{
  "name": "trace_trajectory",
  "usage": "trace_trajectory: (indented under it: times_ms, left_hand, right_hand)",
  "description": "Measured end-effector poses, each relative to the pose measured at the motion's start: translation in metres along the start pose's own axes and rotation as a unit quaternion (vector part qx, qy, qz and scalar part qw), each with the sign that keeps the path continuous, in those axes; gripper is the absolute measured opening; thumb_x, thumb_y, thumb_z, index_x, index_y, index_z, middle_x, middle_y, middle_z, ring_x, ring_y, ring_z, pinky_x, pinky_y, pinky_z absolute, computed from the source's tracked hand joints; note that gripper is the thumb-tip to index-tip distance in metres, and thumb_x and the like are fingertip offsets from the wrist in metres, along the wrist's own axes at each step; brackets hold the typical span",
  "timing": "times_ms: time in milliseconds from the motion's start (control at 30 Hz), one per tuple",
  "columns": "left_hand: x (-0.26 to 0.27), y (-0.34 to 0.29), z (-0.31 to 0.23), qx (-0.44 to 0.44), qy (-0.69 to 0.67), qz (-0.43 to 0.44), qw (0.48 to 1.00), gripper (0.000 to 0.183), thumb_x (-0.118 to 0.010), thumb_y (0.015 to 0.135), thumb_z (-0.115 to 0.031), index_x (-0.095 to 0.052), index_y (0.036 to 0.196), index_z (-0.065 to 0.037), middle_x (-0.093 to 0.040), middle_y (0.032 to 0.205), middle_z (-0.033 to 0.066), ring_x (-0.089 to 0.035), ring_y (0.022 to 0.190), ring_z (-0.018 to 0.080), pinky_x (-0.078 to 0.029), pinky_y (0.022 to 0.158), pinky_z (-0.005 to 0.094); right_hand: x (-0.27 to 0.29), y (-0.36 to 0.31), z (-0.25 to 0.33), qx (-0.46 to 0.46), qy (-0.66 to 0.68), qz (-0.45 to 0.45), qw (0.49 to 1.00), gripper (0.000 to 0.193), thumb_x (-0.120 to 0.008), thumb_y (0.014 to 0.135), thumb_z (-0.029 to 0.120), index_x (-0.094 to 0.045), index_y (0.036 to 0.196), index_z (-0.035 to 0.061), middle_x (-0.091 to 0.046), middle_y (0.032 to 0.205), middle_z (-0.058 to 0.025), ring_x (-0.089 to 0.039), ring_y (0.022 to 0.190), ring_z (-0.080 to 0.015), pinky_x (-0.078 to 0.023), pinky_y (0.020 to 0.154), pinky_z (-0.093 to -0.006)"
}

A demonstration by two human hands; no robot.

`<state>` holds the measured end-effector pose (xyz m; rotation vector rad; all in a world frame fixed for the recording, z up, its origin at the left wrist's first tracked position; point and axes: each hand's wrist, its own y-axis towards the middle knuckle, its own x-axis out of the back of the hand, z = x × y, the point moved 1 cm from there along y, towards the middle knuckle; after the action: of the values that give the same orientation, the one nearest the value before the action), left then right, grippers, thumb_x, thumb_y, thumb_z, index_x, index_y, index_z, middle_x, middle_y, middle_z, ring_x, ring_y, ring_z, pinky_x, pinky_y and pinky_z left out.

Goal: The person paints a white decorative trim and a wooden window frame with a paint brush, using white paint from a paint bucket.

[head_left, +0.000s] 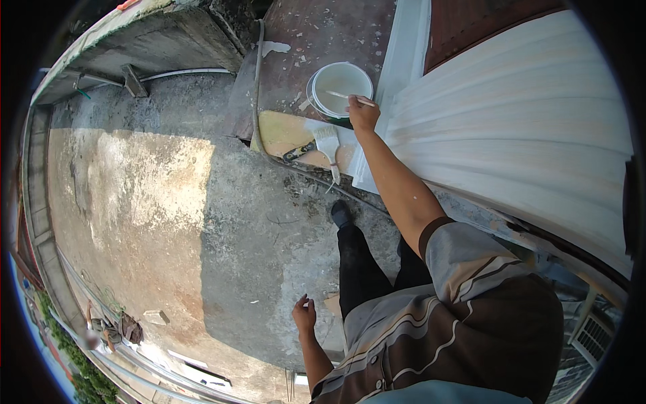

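The stick (365, 102) is in the right hand (364, 117), over the white bucket (342, 73). Its long axis runs nearly crosswise in the view, slightly slanted: the thin end points left into the bucket, a little higher in the view, and the thicker end juts out right, toward the white panel (511, 101). Whether the thin end touches the pale contents, I cannot tell.

The right hand is closed around the stick, fingers bunched near the rim. The left hand (304, 313) hangs well apart above the floor (249, 222), fingers loosely bent and a little spread, with nothing visible in it.

The work looks partly done, as I judge it: the panel is already mostly white, with faint beige streaks showing through, while the sheet (481, 27) beyond it is dark red. How much of either is left to cover, I cannot tell.

The bucket stands on a brown slab (330, 30) flecked with white. Just beside it, on a yellowish board (277, 128), lies a wide brush (327, 140), bristles toward the bucket, handle pointing away. A dark tool (298, 151) lies next to it. A grey hose (258, 87) runs along the slab. Far off at lower left is another person (101, 333).
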<state>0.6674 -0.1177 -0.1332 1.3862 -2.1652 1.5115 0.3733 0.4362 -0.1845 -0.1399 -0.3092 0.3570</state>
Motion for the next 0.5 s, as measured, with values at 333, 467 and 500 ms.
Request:
trace_trajectory:
  times_ms: [333,467,500]
  left_hand:
    - [0.011,-0.005,0.018,0.011,0.026,0.024,0.999,0.037,-0.071,0.089,-0.021,-0.072,0.120,-0.001,-0.076,0.100,0.0176,-0.073,0.073,0.0260,-0.057,0.074,0.0371]
    - [0.009,-0.003,0.010,0.018,0.028,0.034,0.999,0.036,-0.071,0.089,-0.021,-0.073,0.118,0.000,-0.076,0.097,0.0180,-0.073,0.073,0.0261,-0.057,0.074,0.0375]
    - [0.007,-0.001,0.006,0.015,0.027,0.034,0.999,0.036,-0.071,0.089,-0.021,-0.073,0.118,0.000,-0.076,0.097,0.0180,-0.073,0.073,0.0261,-0.057,0.074,0.0375]
  right_hand:
    - [0.014,-0.030,0.015,-0.199,0.289,-0.085,0.933,0.012,-0.071,0.089,0.010,-0.068,0.096,-0.0007,-0.073,0.085,-0.0111,-0.073,0.070,-0.0204,-0.047,0.045,-0.0279]
    - [0.034,-0.061,0.015,-0.184,0.302,-0.103,0.930,0.011,-0.069,0.093,0.011,-0.068,0.097,-0.0002,-0.074,0.089,-0.0110,-0.073,0.074,-0.0195,-0.047,0.046,-0.0263]
    - [0.040,-0.066,0.010,-0.145,0.267,-0.078,0.950,0.012,-0.068,0.093,0.011,-0.069,0.098,-0.0007,-0.073,0.088,-0.0106,-0.073,0.074,-0.0190,-0.047,0.046,-0.0263]
